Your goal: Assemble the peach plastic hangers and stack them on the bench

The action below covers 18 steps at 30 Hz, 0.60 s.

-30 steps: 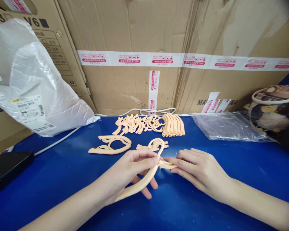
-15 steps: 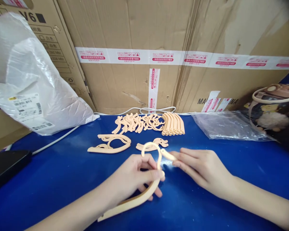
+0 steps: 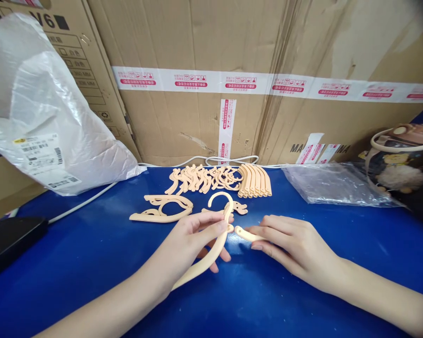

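Partly joined, I judged: my left hand (image 3: 189,239) pinched a hook (image 3: 231,203) and curved arm (image 3: 199,269) together | my right hand (image 3: 293,241) gripped another piece (image 3: 247,234), just beside but apart, over the bench (image 3: 95,267) | one folded hanger (image 3: 162,218) lay put together | loose parts (image 3: 255,180) lay in rows

Blue desk (image 3: 288,300), glossy, pale glare around mid-surface. Big tan cardboard (image 3: 183,42) stands wall-like along the far edge, white-and-red printed tape (image 3: 211,80) across it plus a vertical strip (image 3: 227,126); another carton (image 3: 98,89), black print, behind the far left corner.
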Available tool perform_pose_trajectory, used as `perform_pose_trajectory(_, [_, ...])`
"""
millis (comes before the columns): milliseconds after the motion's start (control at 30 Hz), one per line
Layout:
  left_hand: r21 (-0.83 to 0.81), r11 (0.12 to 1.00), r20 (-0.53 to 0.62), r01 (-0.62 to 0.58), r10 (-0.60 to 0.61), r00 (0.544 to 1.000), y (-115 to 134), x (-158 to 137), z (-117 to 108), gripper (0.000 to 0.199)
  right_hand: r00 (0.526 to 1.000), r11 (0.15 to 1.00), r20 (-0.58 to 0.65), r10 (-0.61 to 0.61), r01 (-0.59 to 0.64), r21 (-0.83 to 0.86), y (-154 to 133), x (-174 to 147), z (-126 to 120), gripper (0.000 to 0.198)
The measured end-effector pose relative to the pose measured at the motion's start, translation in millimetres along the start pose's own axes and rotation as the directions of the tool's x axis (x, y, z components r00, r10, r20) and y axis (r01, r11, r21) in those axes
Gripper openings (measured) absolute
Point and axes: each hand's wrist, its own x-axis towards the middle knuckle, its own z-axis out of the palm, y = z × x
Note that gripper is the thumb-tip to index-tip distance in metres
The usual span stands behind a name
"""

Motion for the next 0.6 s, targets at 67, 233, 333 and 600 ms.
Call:
perform_pose_trajectory(67, [0.005, 1.0, -0.009, 0.026, -0.026, 1.0, -0.7, 0.6, 0.7, 0.03, 1.0, 1.0, -0.007, -0.014, 0.014, -0.018, 0.6, -0.2, 1.4, 0.029])
perform_pose_trajectory(233, [0.026, 0.996, 0.016, 0.083, -0.083, 0.996, 0.0, 0.3, 2.1, 0.031, 0.999, 0.998, -0.004, -0.037, 0.037, -0.06, 1.5, -1.5, 2.0, 0.027])
perform_pose_trajectory(333, [0.024, 0.996, 0.051, 0.091, -0.092, 0.994, 0.0, 1.0, 1.5, 0.031, 0.999, 0.996, 0.007, -0.044, 0.044, -0.075, 0.5, -1.5, 1.1, 0.026])
perform_pose_trajectory(600, [0.033, 0.994, 0.04, 0.103, -0.104, 0.994, -2.9, 3.5, -2.1, 0.027, 0.999, 0.995, -0.018, -0.032, 0.03, -0.098, -2.8, -2.8, 0.2, 0.028])
